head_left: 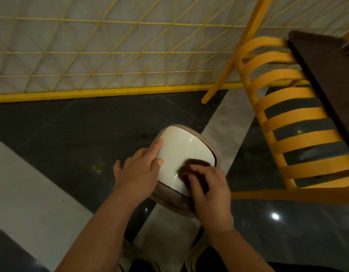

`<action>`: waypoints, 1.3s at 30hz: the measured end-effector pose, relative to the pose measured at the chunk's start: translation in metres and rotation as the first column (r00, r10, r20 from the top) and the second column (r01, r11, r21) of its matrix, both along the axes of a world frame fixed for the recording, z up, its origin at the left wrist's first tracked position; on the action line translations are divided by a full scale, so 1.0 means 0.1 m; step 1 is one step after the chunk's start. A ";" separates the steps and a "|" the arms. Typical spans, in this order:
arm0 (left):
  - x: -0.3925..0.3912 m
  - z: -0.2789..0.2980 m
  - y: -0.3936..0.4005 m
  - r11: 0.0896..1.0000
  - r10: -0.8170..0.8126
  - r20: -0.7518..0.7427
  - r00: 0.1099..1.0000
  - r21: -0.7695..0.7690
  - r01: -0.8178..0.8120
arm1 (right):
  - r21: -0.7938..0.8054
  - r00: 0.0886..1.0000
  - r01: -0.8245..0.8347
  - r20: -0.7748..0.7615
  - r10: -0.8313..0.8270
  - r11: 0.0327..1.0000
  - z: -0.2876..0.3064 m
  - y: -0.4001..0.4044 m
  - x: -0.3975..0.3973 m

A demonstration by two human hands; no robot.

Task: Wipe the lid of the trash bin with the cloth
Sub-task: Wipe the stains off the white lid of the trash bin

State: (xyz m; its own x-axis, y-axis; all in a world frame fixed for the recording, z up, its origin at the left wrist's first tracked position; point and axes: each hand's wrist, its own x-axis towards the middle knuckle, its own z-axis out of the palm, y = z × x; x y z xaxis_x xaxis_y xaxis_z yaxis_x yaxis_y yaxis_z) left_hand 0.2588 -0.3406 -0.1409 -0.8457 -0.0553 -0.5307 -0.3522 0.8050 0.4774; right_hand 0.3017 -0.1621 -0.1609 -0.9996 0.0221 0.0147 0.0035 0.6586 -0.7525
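Head view, looking down at a small trash bin [170,205] standing on the floor [71,124], with its white lid [181,152] facing up. The right hand [211,191] is curled around a dark brown cloth [191,167] and presses it onto the lid's near right corner. The left hand [139,169] lies with straight, relaxed fingers along the lid's left edge, holding nothing, apparently steadying the bin.

Progress, as a judgement: wiping is under way. The cloth covers only the near right part of the lid; the far half and the left side lie bare and glossy, and whether they have been wiped cannot be told from the surface. Likely left to do: strokes across the far edge, the left edge under the left hand's fingers, and the tan rim around the lid.

Edges and room: the lid has rounded corners and a slightly domed face, so the cloth could slide off the near or right edge. To the right stands a yellow slatted chair [287,122], near the bin but apart from it, which limits a wide sweep of the right elbow. A yellow wire fence [111,55] runs along the floor's far side, well apart from the bin. The floor to the left of the bin lies open for the left arm.
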 end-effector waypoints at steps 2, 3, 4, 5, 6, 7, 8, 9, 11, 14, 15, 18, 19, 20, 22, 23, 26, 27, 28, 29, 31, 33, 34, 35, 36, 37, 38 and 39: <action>-0.01 0.01 0.00 1.000 -0.002 0.006 1.000 -0.004 0.002 | 0.052 0.983 -0.164 -0.078 0.168 0.985 -0.01 -0.13 0.15; -0.01 0.01 0.01 1.000 -0.005 0.004 1.000 -0.004 0.005 | 0.053 0.977 -0.188 -0.092 0.192 0.981 -0.04 -0.13 0.24; 0.00 0.02 0.02 1.000 -0.007 -0.001 1.000 -0.006 0.007 | 0.032 0.980 -0.172 -0.100 0.174 0.985 -0.10 -0.09 0.31; 0.00 0.01 0.02 1.000 -0.007 -0.009 1.000 -0.009 0.007 | 0.008 0.986 -0.132 -0.104 0.132 0.991 -0.16 -0.02 0.36; 0.00 0.01 0.02 1.000 -0.004 -0.012 1.000 -0.011 0.004 | -0.011 0.991 -0.093 -0.094 0.092 0.996 -0.22 0.05 0.41; 0.00 0.00 0.02 1.000 -0.001 -0.009 1.000 -0.010 0.001 | -0.011 0.996 -0.053 -0.070 0.053 0.999 -0.27 0.13 0.46; 0.00 0.00 0.02 1.000 0.002 -0.006 1.000 -0.009 -0.002 | -0.008 0.999 -0.018 -0.036 0.017 1.000 -0.32 0.21 0.50; 0.00 0.00 0.02 1.000 0.005 -0.007 1.000 -0.009 -0.005 | 0.003 1.000 0.019 0.008 -0.019 1.000 -0.37 0.28 0.53; 0.01 0.00 0.03 1.000 0.011 -0.013 1.000 -0.012 -0.011 | 0.050 0.993 0.084 0.082 -0.087 0.995 -0.44 0.40 0.55; 0.01 0.01 0.03 1.000 0.015 -0.012 1.000 -0.013 -0.015 | 0.054 0.959 0.191 0.205 -0.198 0.980 -0.38 0.47 0.44; 0.01 0.01 0.03 1.000 0.013 -0.007 1.000 -0.013 -0.013 | 0.030 0.943 0.225 0.243 -0.225 0.974 -0.35 0.46 0.38; 0.01 0.01 0.04 1.000 0.015 -0.003 1.000 -0.001 -0.015 | -0.056 0.924 0.287 0.279 -0.261 0.956 -0.21 0.27 0.28; 0.00 0.01 0.03 1.000 0.016 -0.001 1.000 0.003 -0.016 | -0.077 0.937 0.257 0.265 -0.229 0.963 -0.14 0.16 0.28; -0.01 0.01 0.02 1.000 0.016 0.001 1.000 0.003 -0.016 | -0.084 0.954 0.204 0.239 -0.179 0.975 -0.09 0.04 0.30; -0.02 0.00 0.01 1.000 0.010 0.002 1.000 -0.002 -0.010 | -0.065 0.988 0.065 0.142 -0.055 0.996 -0.03 -0.14 0.38; -0.02 0.00 0.01 1.000 0.011 -0.001 1.000 -0.003 -0.011 | -0.041 0.996 0.006 0.088 -0.002 0.999 -0.04 -0.16 0.41; -0.01 0.01 0.03 1.000 0.018 -0.023 1.000 -0.017 -0.018 | -0.037 0.995 0.068 0.075 -0.065 0.997 -0.16 0.03 0.42; -0.01 0.01 0.03 1.000 0.016 -0.027 0.999 -0.020 -0.017 | -0.056 0.978 0.163 0.142 -0.154 0.985 -0.18 0.12 0.40; 0.00 0.02 0.04 1.000 0.014 -0.028 1.000 -0.019 -0.014 | -0.059 0.944 0.251 0.237 -0.231 0.966 -0.19 0.21 0.38; 0.00 0.03 0.06 1.000 0.007 -0.036 0.999 -0.020 -0.008 | -0.052 0.914 0.301 0.301 -0.272 0.952 -0.15 0.27 0.34; 0.01 0.03 0.07 0.999 -0.009 -0.050 0.999 -0.037 0.007 | -0.047 0.908 0.331 0.287 -0.305 0.942 -0.03 0.35 0.19; 0.03 0.06 0.03 0.999 0.027 -0.041 0.999 -0.046 -0.029 | -0.087 0.921 0.351 0.212 -0.327 0.932 0.17 0.36 -0.05; 0.04 0.08 -0.01 0.997 0.067 -0.023 0.997 -0.039 -0.068 | -0.086 0.933 0.336 0.165 -0.320 0.938 0.26 0.36 -0.19; 0.05 0.11 -0.07 0.994 0.108 0.005 0.994 -0.028 -0.108 | -0.069 0.947 0.308 0.116 -0.299 0.949 0.34 0.36 -0.35; 0.08 0.14 -0.12 0.990 0.137 0.041 0.990 -0.023 -0.136 | -0.045 0.958 0.279 0.081 -0.275 0.959 0.40 0.35 -0.50; 0.12 0.16 -0.16 0.990 0.143 0.081 0.986 -0.029 -0.141 | -0.025 0.966 0.251 0.069 -0.249 0.968 0.44 0.33 -0.66; 0.18 0.19 -0.18 0.991 0.132 0.128 0.983 -0.048 -0.127 | -0.011 0.970 0.227 0.088 -0.226 0.974 0.44 0.32 -0.79; 0.24 0.21 -0.18 0.993 0.111 0.175 0.978 -0.070 -0.100 | 0.005 0.970 0.206 0.128 -0.205 0.979 0.43 0.30 -0.92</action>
